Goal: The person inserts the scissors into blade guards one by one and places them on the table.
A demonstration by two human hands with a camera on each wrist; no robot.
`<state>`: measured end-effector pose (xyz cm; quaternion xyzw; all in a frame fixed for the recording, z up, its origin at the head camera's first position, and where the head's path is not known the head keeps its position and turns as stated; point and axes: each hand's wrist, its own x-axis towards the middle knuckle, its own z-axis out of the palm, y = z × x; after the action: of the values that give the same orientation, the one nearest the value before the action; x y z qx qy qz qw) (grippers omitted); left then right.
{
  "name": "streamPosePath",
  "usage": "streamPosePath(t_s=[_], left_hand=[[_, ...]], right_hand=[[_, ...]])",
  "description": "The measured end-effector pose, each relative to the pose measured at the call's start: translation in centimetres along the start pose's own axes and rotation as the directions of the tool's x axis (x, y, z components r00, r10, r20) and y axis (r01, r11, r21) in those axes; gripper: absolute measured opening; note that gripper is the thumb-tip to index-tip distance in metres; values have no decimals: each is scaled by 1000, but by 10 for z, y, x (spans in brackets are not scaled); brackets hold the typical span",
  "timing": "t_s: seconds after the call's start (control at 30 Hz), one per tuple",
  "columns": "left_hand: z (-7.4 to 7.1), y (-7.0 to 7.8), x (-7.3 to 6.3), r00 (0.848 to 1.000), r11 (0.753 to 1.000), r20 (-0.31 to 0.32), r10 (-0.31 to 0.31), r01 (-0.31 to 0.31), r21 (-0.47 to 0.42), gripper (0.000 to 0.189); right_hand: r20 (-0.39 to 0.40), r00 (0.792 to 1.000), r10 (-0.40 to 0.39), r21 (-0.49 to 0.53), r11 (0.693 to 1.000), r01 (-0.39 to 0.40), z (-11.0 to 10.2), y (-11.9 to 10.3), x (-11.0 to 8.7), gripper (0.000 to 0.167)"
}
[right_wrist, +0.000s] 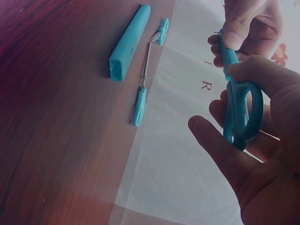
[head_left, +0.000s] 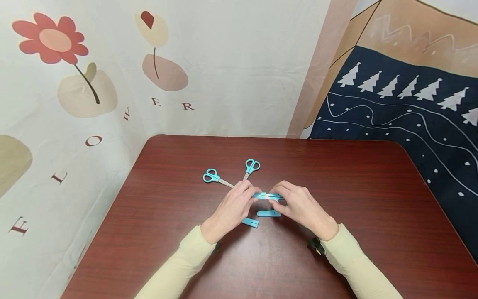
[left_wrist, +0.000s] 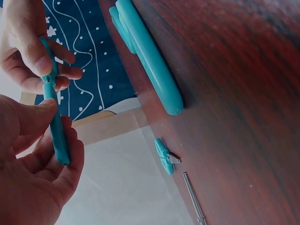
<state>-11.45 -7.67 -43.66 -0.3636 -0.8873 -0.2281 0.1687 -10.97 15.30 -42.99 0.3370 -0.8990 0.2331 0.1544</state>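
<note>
Scissors, three pairs, blue-handled; covers, three, matching blue.

Head view. Held pair, one, was between the two hands over the middle of the surface; long axis ran crosswise, handles to the right. Held cover, one, lay in line with it at the blade end, pointing left. Left hand: fingers clamped on the held cover. Right hand: fingers clamped on the held pair near its joint. Loose pairs, two: left loose pair, handles to the far left; far loose pair, handles to the far side; tips of both were hidden by the left hand. Loose covers, two: right loose cover, lying crosswise; left loose cover, partly under the left hand in view. Far edge of the surface ran beyond both loose pairs; left and right edges stood well apart from the hands, with broad room between.

Left wrist view. Held pair and held cover were raised off the surface, end to end; the cover's closed end pointed down. Two loose covers showed near the camera.

Right wrist view. Handles pointed down, held cover up; one right digit stood off from the handles. Blades of the held pair were hidden.
</note>
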Motion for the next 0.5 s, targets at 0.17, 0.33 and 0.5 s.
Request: streamPosePath(t_s=[0.17, 0.33, 0.5], left_hand=[[1, 0, 0, 1000, 1000, -5, 1, -1, 6, 20], [2, 0, 0, 1000, 1000, -8, 1, -1, 8, 19], [2, 0, 1, 1000, 1000, -10, 2, -2, 13, 20]], right_hand=[[-6, 1000, -5, -6, 1000, 5, 0, 0, 0, 22], [-10, 1000, -8, -11, 1000, 8, 0, 0, 1, 22], [-13, 1000, -11, -22, 1000, 11, 0, -1, 1, 22]])
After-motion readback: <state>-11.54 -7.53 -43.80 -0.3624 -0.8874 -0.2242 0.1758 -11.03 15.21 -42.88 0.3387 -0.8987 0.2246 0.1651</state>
